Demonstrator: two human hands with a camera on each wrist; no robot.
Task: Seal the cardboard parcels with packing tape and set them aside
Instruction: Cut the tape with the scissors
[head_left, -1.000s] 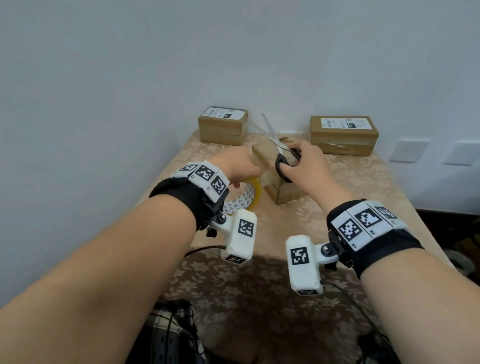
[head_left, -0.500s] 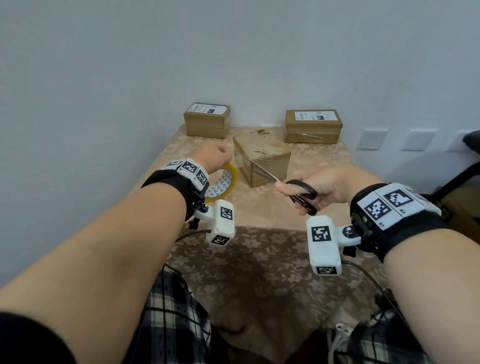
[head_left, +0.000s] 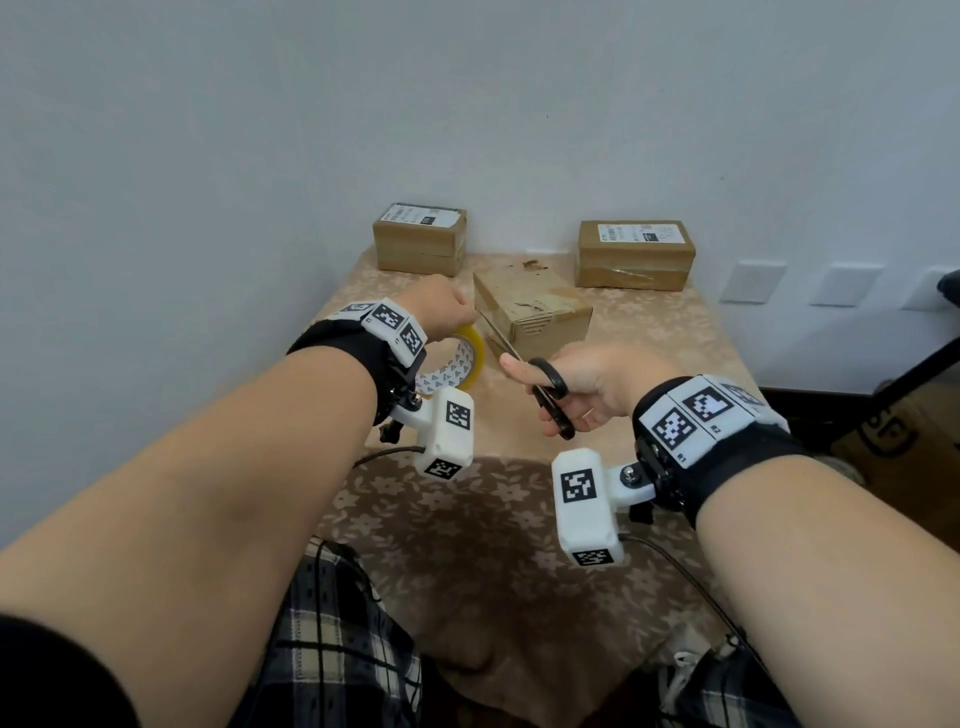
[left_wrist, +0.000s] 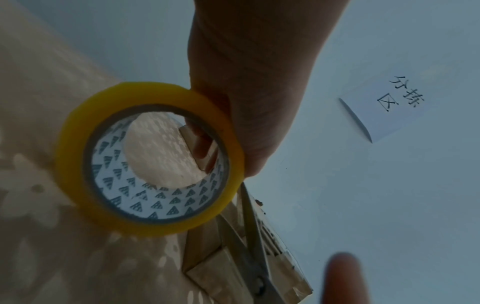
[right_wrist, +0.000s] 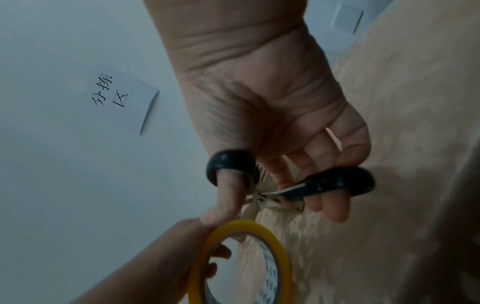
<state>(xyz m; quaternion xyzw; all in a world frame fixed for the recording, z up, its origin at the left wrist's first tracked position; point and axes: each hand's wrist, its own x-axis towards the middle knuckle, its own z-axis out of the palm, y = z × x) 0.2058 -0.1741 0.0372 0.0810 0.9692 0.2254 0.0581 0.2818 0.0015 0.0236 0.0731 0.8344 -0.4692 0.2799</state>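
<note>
A small cardboard parcel (head_left: 535, 306) sits in the middle of the table, turned at an angle. My left hand (head_left: 441, 312) grips a yellow roll of packing tape (head_left: 457, 364) just left of the parcel; in the left wrist view the fingers curl through the roll's core (left_wrist: 153, 158). My right hand (head_left: 582, 387) holds black-handled scissors (head_left: 545, 389), thumb through one loop, near the table's front. The blades (head_left: 498, 338) point up and left toward the tape roll and the parcel's near corner. In the right wrist view the scissors (right_wrist: 285, 187) sit just above the roll (right_wrist: 249, 261).
Two labelled cardboard boxes stand at the back against the wall, one on the left (head_left: 420, 244), one on the right (head_left: 635, 253). The table (head_left: 649, 338) wears a beige floral cloth. A paper note (left_wrist: 384, 107) hangs on the wall. Dark clutter lies on the floor to the right.
My right hand has pulled the scissors back from the parcel's top toward me. The left hand stays on the tape roll beside the parcel. The view has tilted down.
</note>
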